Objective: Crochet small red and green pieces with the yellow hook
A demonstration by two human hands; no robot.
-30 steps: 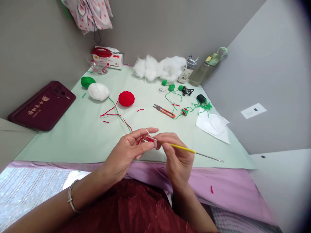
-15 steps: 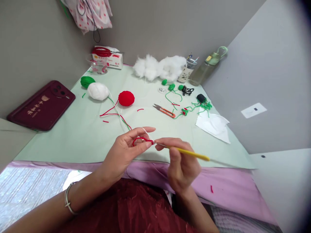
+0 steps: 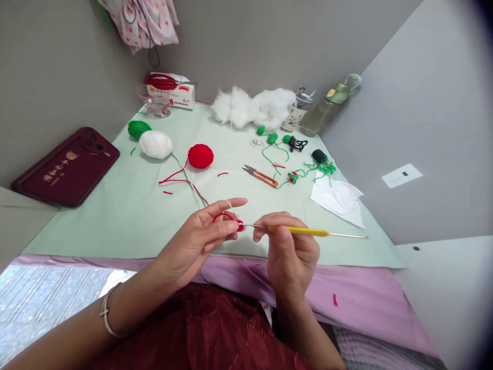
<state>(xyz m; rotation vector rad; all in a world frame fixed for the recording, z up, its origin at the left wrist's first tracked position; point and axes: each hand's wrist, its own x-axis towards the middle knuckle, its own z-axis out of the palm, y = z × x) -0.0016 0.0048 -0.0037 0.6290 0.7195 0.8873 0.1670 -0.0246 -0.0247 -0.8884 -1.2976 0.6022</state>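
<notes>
Between the thumb and fingers of my left hand (image 3: 204, 231) is a small red crochet piece (image 3: 241, 225), mostly covered by the fingertips. White yarn runs over the raised index finger, and a red strand loops beside it. My right hand (image 3: 290, 252) grips a crochet hook (image 3: 298, 230) by its yellow handle, holding it nearly level. Its thin metal tip reaches the red piece; whether it passes through a stitch is too small to tell. Yarn strands lead back from my left hand to a red ball (image 3: 201, 156), a white ball (image 3: 155, 145) and a green ball (image 3: 139, 130).
Orange thread snips (image 3: 262, 176) lie beyond my hands, near green crochet pieces (image 3: 272, 138) and a white cloth or paper (image 3: 339, 200). Farther back are white stuffing (image 3: 250, 107), a pen cup (image 3: 296, 117) and a bottle (image 3: 325, 110). A phone (image 3: 67, 167) rests at left.
The hook has swung closer to level, its far metal end now showing clearly. My right hand has drawn slightly right, and my left thumb and fingers have shifted on the red piece.
</notes>
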